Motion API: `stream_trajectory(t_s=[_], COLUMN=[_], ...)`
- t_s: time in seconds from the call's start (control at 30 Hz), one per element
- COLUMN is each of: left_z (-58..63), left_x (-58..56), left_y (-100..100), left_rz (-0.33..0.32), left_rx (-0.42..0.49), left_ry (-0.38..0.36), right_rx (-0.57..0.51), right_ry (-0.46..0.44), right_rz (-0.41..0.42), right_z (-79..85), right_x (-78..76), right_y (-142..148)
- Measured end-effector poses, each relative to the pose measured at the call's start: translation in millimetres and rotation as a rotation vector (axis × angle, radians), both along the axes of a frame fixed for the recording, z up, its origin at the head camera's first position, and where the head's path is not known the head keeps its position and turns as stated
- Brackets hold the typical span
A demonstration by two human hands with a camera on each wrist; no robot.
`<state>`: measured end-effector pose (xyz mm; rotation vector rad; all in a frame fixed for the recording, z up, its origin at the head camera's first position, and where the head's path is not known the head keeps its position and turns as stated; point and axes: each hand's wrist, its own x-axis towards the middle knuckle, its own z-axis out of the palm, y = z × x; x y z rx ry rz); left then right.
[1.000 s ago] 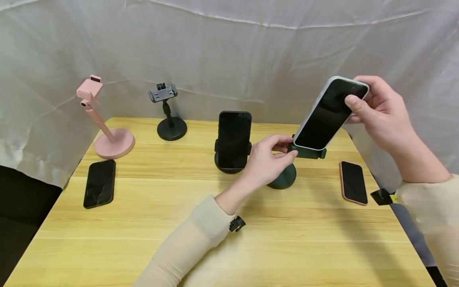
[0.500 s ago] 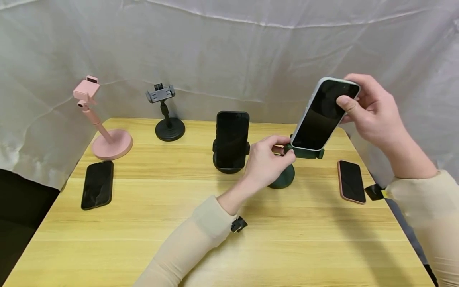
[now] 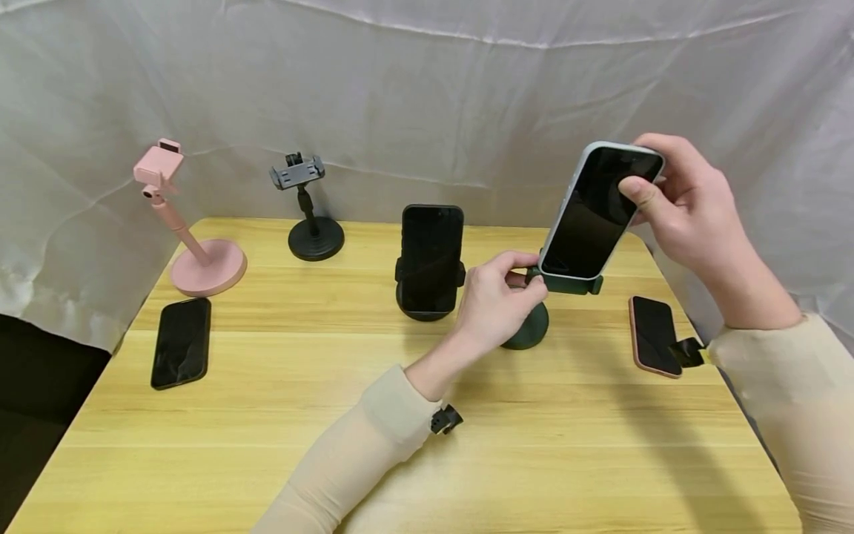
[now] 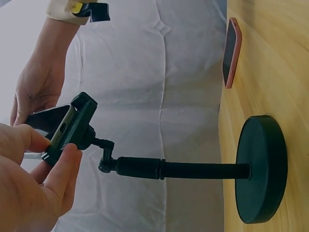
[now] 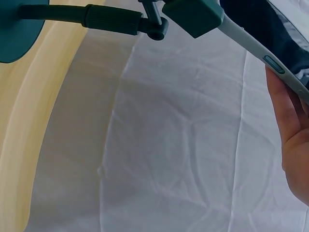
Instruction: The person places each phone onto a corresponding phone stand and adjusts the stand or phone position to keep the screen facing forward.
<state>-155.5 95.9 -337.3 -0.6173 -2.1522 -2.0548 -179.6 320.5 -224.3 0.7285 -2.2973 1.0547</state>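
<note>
A: Pale-cased phone (image 3: pixel 590 215)?
B: Tilted, lower end against the clamp (image 3: pixel 567 284) of the green stand (image 4: pixel 140 167).
A: Around it?
B: Left, black phone (image 3: pixel 432 256) propped on dark stand (image 3: pixel 427 316). Right, pink-cased phone (image 3: pixel 650 330) on counter (image 3: pixel 233 445), black wrist piece (image 3: pixel 690 352) partly covering it.
A: Hands?
B: Right hand (image 3: pixel 694 204) grips the upper side, thumb across the front; left hand (image 3: pixel 497 297) pinches the clamp's end.

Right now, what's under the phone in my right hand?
Under the phone is the dark green stand: holder, stem and round base. The holder's side facing the phone is mostly covered.
</note>
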Motion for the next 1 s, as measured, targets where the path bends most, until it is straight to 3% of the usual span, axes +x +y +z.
stream_trajectory(t_s=[0.33, 0.4, 0.57, 0.83, 1.0], left_z=[-1.7, -2.7, -4.3, -4.8, -4.3], left_x=[-1.4, -1.3, -0.7, -1.8, -2.7], left_y=[0.6, 0.3, -0.3, 0.8, -0.7], left_rz=[0.02, 0.012, -0.004, 0.012, 0.015], left_rx=[0.045, 0.054, 0.057, 0.039, 0.053], left_ry=[-0.011, -0.021, -0.011, -0.012, -0.022], right_rx=[-0.023, -0.087, -0.376, -0.492, -0.5], right_ry=[-0.034, -0.073, -0.237, -0.261, -0.354], right_rz=[-0.064, -0.016, 0.181, 0.246, 0.189], right_z=[-6.2, -9.3, -19.5, -32.2, -36.7], right_x=[-7.5, -9.4, -13.3, -8.2, 0.3], right_y=[1.7, 2.7, 4.0, 0.9, 0.3])
